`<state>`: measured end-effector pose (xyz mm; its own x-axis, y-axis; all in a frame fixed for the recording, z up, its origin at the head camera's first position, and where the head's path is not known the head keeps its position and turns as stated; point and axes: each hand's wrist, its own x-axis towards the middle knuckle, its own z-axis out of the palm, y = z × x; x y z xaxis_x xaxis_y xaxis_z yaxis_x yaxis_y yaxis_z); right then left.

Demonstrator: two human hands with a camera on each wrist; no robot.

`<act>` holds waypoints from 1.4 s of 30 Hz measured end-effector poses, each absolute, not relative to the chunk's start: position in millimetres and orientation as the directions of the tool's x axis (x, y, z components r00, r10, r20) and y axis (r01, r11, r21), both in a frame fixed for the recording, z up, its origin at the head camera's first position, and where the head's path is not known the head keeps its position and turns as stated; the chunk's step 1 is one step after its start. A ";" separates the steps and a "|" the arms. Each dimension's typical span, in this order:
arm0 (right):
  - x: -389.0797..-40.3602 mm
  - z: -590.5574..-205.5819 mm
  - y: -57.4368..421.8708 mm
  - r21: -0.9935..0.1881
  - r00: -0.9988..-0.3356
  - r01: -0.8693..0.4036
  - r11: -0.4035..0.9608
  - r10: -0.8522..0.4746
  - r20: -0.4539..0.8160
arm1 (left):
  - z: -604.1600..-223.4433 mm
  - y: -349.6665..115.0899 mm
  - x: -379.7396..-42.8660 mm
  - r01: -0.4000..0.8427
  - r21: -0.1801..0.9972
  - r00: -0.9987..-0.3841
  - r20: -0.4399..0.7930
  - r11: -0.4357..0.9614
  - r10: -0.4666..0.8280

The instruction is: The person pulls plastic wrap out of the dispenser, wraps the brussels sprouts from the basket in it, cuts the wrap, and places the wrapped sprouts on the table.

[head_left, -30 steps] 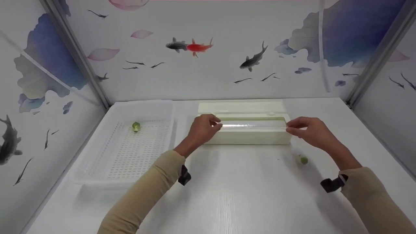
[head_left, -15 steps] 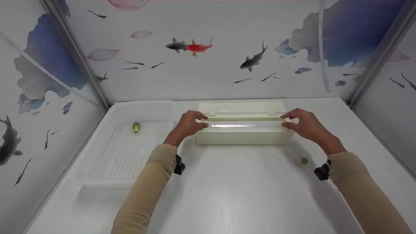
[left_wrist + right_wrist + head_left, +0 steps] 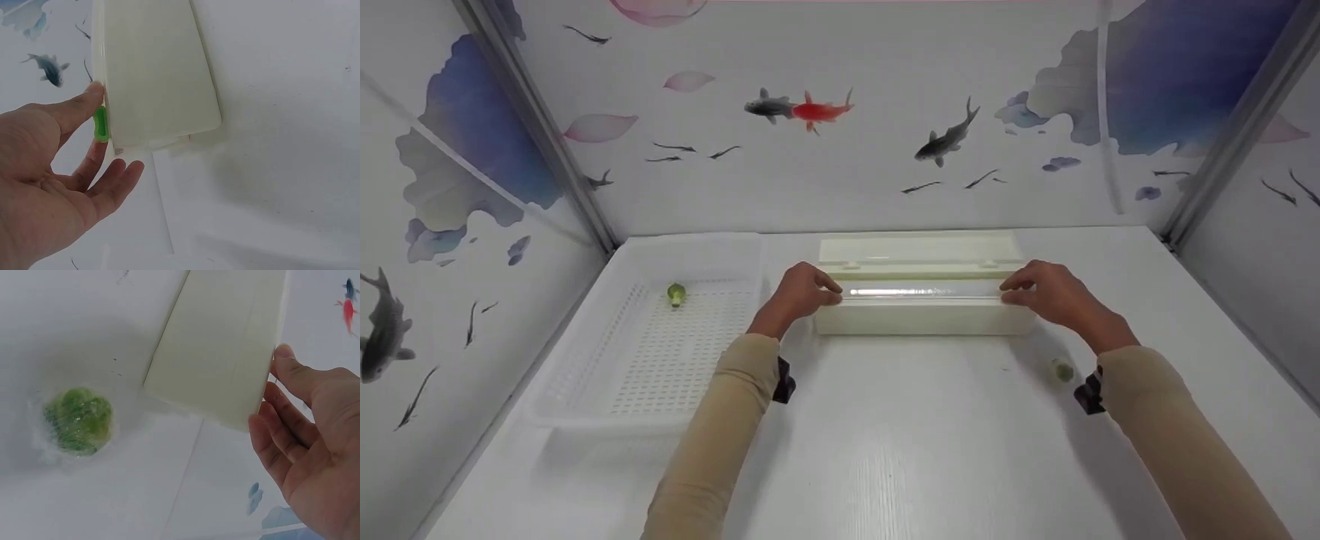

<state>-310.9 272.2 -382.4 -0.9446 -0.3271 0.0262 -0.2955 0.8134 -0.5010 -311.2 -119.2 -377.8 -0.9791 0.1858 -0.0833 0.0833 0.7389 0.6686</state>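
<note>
A cream cling film dispenser stands on the table, its lid tipped back and glossy cling film across its opening. My left hand pinches at the film's left end with thumb and forefinger. A green piece shows between that thumb and a finger in the left wrist view, the other fingers spread below. At the right end, my right hand pinches the film near the front edge; its fingertips lie along the dispenser's corner in the right wrist view. The clear film at the fingertips is hard to make out.
A small leafy green vegetable wrapped in clear film lies on the table right of the dispenser. On the left stands a white perforated basket holding another small green vegetable. Printed panels enclose the table.
The left hand has moved left to the film's left end. The right hand has shifted slightly left. Both hands' fingers, spread apart half a second ago, have closed onto the film.
</note>
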 end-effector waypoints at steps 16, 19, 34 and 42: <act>-318.6 -383.5 270.5 -0.481 -0.946 -0.278 0.831 -0.325 -0.015 | -380.2 -112.0 -309.2 0.152 0.622 -0.976 -0.031 0.768 0.218; -320.4 -385.0 271.8 -0.494 -0.946 -0.274 0.825 -0.322 -0.014 | -379.7 -110.7 -308.3 0.168 0.600 -0.974 -0.019 0.782 0.224; -319.9 -387.4 268.3 -0.449 -0.952 -0.289 0.846 -0.302 0.044 | -378.3 -102.4 -308.1 0.144 0.526 -0.981 -0.034 0.838 0.191; -318.0 -390.3 278.5 -0.508 -0.949 -0.306 0.805 -0.298 0.100 | -378.1 -101.9 -309.8 0.070 0.585 -0.991 -0.054 0.808 0.125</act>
